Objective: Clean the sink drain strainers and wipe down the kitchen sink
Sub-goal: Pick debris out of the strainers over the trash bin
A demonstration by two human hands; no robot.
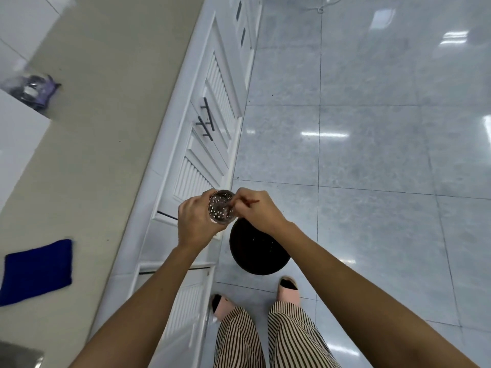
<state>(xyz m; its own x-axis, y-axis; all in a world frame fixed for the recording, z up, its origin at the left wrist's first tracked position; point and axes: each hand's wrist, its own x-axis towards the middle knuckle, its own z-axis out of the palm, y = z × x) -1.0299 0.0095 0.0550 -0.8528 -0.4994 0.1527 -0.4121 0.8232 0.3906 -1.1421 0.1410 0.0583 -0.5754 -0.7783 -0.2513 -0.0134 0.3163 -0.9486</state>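
Glossy grey floor tiles (pixel 372 128) fill the view from 12 round to 5 o'clock. A beige countertop (pixel 93 128) takes the side from 7 to 11 o'clock. Between them, white cabinet fronts (pixel 202 160) with louvred panels and dark bar handles (pixel 206 120) run on a slant from 12 down to 7 o'clock.

At 6 o'clock are the person's striped trousers (pixel 265 338), with pink slippers (pixel 288 290) just above them on the tiles. A round black bin (pixel 255 251) stands on the floor a little below centre, close to the cabinet base. A folded blue cloth (pixel 37 270) lies flat on the countertop at 8 o'clock, and a clear plastic bag (pixel 36 88) with something dark inside lies at 10 o'clock, blurred.

Near centre, the left hand (pixel 198 221) curls round the rim of a perforated metal drain strainer (pixel 221 208), holding it in the air at the bin's 11 o'clock edge with its holed bowl facing up. The right hand (pixel 259 211), touching the strainer at its 3 o'clock side, pinches a thin stick (pixel 252 202) between fingertips and thumb, one end dipping into the strainer.
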